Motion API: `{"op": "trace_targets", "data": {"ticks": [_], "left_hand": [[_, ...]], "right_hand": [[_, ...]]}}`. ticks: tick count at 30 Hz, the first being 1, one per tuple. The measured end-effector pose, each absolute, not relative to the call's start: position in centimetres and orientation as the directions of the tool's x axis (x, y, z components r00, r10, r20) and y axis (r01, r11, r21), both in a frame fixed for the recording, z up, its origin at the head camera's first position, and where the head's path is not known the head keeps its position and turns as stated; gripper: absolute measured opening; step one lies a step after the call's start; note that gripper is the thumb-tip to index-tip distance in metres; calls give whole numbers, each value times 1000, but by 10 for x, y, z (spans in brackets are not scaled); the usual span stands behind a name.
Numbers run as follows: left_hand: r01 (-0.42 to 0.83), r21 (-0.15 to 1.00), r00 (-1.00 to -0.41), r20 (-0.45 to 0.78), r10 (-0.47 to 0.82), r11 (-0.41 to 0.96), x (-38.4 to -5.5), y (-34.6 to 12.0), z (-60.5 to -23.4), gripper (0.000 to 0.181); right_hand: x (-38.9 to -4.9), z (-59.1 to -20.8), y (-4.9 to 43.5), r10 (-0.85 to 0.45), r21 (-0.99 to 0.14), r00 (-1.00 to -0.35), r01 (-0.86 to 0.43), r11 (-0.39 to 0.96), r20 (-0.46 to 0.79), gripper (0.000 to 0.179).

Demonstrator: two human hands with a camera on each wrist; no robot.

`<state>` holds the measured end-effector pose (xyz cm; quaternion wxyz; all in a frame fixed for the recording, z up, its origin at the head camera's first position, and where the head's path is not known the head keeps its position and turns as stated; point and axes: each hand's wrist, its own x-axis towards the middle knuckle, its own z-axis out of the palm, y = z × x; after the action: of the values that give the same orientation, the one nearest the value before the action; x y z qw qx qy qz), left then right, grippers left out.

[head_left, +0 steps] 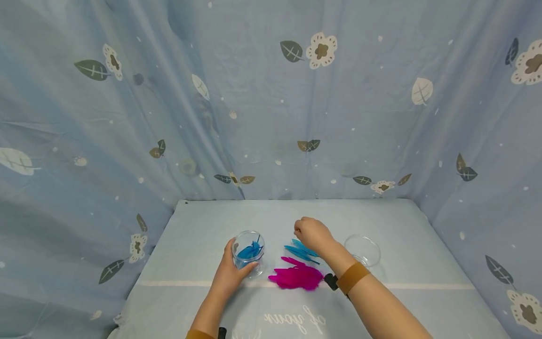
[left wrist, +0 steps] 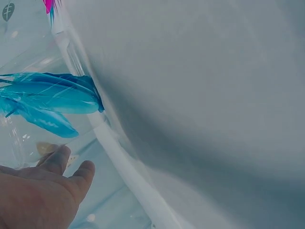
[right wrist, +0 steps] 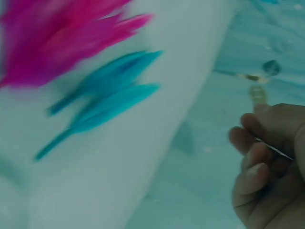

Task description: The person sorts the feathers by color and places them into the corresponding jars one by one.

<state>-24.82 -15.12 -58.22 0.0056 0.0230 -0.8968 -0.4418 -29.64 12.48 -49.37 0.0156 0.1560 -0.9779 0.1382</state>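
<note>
My left hand (head_left: pixel 230 275) holds a clear round jar (head_left: pixel 257 267), fingers and thumb spread around its side. Inside lie blue feathers (head_left: pixel 250 251), which also show through the wall as blue feathers (left wrist: pixel 62 98) in the left wrist view. Above the table, beyond the loose blue feathers (head_left: pixel 301 252), hovers my right hand (head_left: pixel 315 234). Its fingers are curled in toward the thumb; no feather shows in the hand (right wrist: pixel 274 171) in the right wrist view. Closer to me is a pile of magenta feathers (head_left: pixel 296 277).
A clear round lid (head_left: pixel 362 251) lies to the right, partly behind my right forearm. Under everything is a pale cloth-covered table (head_left: pixel 203 221) with a white stripe across it. Patterned blue curtains (head_left: pixel 271 103) rise at the back and sides.
</note>
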Motion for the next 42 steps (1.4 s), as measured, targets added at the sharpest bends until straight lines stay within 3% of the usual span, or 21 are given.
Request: {"op": "trace_targets", "data": {"ticks": [4,8,17,28,42], "left_hand": [[-51,788,-998,-21,-57,614,-247,-151,-583,113],[-62,785,-997,-25,-68,616,-247,-151,-583,113],[-57,789,-998,-30,-53,612,-249,-151,-584,113],[-55,787,-998,-27,-55,615,-249,-151,-587,114],[-58,780,-998,-21,-66,623,-249,-150,-584,116]], "right_hand": [[-289,-518,141,-266,-256,-963,-247,934,-44,12],[-280,-540,150,-227,-232,-970,-203,951,-82,11],[-262,-573,160,-139,-82,-990,-137,987,-17,18],[-260,-588,160,-92,-91,-996,-92,992,10,13],[-263,-596,159,-92,-60,-996,-93,994,16,21]]}}
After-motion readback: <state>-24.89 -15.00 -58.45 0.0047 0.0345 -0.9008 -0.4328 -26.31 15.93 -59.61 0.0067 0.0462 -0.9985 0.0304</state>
